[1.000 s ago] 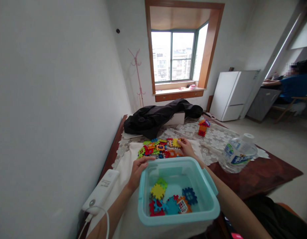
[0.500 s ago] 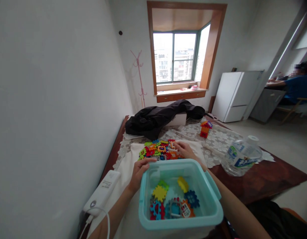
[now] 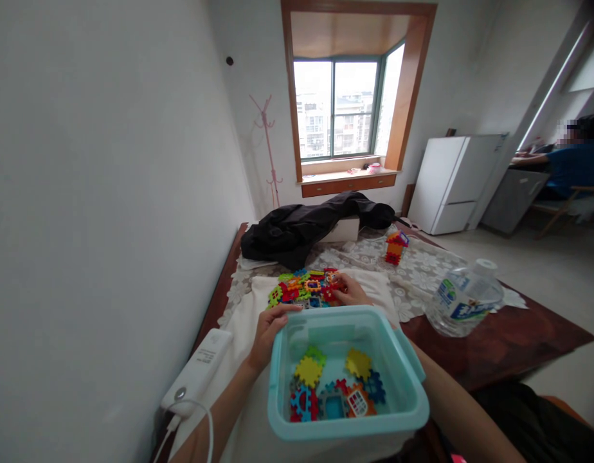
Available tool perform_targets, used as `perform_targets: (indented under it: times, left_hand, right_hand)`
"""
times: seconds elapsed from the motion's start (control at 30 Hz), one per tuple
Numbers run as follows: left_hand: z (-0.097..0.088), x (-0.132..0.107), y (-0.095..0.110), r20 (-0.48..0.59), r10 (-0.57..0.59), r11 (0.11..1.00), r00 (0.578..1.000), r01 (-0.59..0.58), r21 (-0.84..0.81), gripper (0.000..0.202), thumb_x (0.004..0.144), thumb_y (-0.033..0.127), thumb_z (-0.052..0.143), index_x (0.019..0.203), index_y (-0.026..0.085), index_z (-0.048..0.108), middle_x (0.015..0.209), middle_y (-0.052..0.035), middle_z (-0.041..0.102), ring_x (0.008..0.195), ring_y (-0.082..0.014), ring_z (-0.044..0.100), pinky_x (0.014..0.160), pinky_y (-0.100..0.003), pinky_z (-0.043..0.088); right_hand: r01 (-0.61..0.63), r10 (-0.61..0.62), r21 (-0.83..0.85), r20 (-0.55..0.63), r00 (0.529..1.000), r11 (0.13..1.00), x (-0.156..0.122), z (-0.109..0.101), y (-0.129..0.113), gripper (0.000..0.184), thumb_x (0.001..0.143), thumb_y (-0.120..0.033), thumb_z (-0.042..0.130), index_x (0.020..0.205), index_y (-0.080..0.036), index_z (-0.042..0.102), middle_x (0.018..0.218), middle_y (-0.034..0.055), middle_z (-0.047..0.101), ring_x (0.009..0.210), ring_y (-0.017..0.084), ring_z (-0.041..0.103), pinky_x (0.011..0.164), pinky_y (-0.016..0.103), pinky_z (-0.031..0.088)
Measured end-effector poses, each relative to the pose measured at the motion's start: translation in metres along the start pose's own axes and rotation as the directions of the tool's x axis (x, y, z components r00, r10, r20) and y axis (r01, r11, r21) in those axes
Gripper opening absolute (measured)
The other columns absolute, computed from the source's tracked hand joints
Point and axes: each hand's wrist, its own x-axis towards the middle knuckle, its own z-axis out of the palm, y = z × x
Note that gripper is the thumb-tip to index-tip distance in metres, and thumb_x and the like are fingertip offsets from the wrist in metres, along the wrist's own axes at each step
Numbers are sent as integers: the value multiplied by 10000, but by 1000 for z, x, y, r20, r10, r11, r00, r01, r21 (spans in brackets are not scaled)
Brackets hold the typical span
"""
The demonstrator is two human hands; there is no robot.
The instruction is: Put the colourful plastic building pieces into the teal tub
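A light teal plastic bin (image 3: 348,436) stands in front of me with several notched interlocking toy pieces inside, among them a yellow square (image 3: 359,364) and an orange one with a white window grid (image 3: 359,402). My left hand (image 3: 270,329) grips the bin's far left corner, its fingers along the rim. Beyond the bin lies a heap of colourful interlocking pieces (image 3: 301,287). At the heap's right side, my right hand (image 3: 350,290) curls thumb and fingers around a red piece (image 3: 332,293), which is partly hidden.
A small orange and red block house (image 3: 395,248) stands on the lace tablecloth, right of the heap. A large clear plastic bottle (image 3: 463,299) is farther right. A white power strip (image 3: 198,370) lies left, by the wall. Black fabric (image 3: 306,228) covers the far end. Someone in blue sits far right.
The tilted yellow piece in the bin now lies flatter, overlapping the dark blue one. My right hand's fingers have shifted and curled at the heap. My left hand stays on the rim.
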Motion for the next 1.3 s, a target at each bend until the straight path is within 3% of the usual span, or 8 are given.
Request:
perform_targets:
  times: [0.2, 0.3, 0.4, 0.53, 0.67, 0.87, 1.1, 1.3]
  left_hand:
    - [1, 0, 2, 1, -26, 999, 1000, 26, -25, 322, 841, 347, 658, 1004, 169, 871, 1012, -79, 832, 858, -235, 695, 734, -296, 500]
    - [0, 1, 0, -5, -11, 1000, 1000, 10, -19, 321, 842, 336, 657, 1014, 170, 872, 1020, -79, 829, 914, -244, 698, 789, -300, 511]
    - [-2, 2, -3, 7, -15, 1000, 1000, 15, -25, 344, 851, 334, 651, 1070, 177, 865, 972, -71, 825, 857, -224, 687, 762, -292, 500]
    - [-3, 1, -6, 15, -19, 1000, 1000, 20, -20, 359, 848, 346, 651, 1085, 180, 863, 964, -75, 824, 856, -231, 685, 757, -297, 497]
    - [-5, 1, -9, -3, -3, 1000, 1000, 3, 17, 333, 857, 338, 642, 1049, 192, 872, 1001, -75, 825, 902, -242, 692, 832, -315, 511]
    - [-4, 1, -9, 8, -20, 1000, 1000, 20, 6, 353, 865, 330, 634, 1094, 196, 867, 989, -74, 829, 906, -246, 705, 823, -314, 517]
    - [-2, 1, -4, -5, -23, 1000, 1000, 23, 15, 350, 859, 340, 640, 1072, 187, 871, 1000, -78, 823, 926, -256, 690, 842, -319, 516]
    - [-3, 0, -4, 0, -30, 1000, 1000, 30, -3, 348, 870, 332, 635, 1088, 192, 868, 1033, -78, 828, 951, -260, 695, 847, -324, 516]
  right_hand:
    - [-120, 274, 576, -187, 943, 808, 12, -12, 5, 340, 667, -375, 755, 951, -235, 630, 916, 36, 720, 885, 241, 678, 835, 388, 572]
    - [-122, 273, 822, -41, 961, 556, 8, -23, -5, 458, 630, -387, 877, 983, -258, 614, 910, 7, 718, 847, 213, 699, 809, 361, 586]
    - [-197, 10, 870, 216, 976, 452, -2, -32, -17, 522, 695, -474, 919, 1096, -264, 658, 1050, 46, 750, 956, 237, 734, 867, 378, 592]
    - [-129, -121, 718, 286, 951, 684, -5, -34, -22, 521, 863, -703, 712, 1066, -223, 718, 1067, 95, 754, 984, 264, 714, 869, 391, 568]
    - [7, -21, 66, 213, 977, 998, 0, -35, -8, 419, 883, -604, 700, 957, -199, 777, 889, 83, 739, 809, 236, 650, 754, 340, 505]
    - [75, 9, -153, 486, 874, 985, -1, -38, 16, 244, 794, -397, 760, 951, -213, 793, 931, 75, 768, 828, 233, 667, 728, 306, 468]
    - [-22, -32, 128, 401, 916, 991, -2, -41, 6, 194, 784, -342, 713, 896, -188, 680, 835, 24, 709, 746, 187, 610, 677, 281, 457]
    - [-77, 59, 32, 374, 926, 997, -7, -46, 12, 95, 750, -284, 719, 794, -208, 684, 759, 10, 691, 692, 183, 572, 649, 283, 412]
